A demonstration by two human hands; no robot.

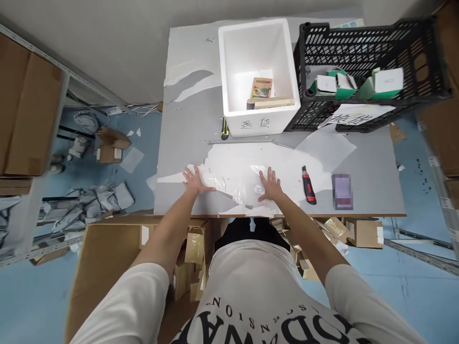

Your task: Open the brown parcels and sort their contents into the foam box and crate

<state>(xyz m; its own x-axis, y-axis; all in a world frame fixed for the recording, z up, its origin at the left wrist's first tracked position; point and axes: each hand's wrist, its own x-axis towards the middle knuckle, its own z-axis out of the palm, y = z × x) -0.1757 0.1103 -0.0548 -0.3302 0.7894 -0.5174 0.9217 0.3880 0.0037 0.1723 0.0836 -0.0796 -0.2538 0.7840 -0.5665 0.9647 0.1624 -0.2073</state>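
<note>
My left hand (pixel 195 182) lies with fingers spread on the left part of the table (pixel 186 114), touching a piece of clear plastic film (pixel 215 180). To the right, my right hand (pixel 271 185) is also spread, palm down, beside a crumpled bit of clear plastic (pixel 258 189). Between and around both hands is a torn white surface sheet (pixel 247 157). A red and black box cutter (pixel 308 186) lies to the right of my right hand. Farther right is a purple, blurred rectangular item (pixel 343 192).
A white foam box (pixel 258 123) holding books stands at the back. Beside it is a black plastic crate (pixel 369 52) with green and white boxes. A yellow and black cutter (pixel 224 129) lies by the foam box. Below the table's left edge stands a large open carton (pixel 107 248).
</note>
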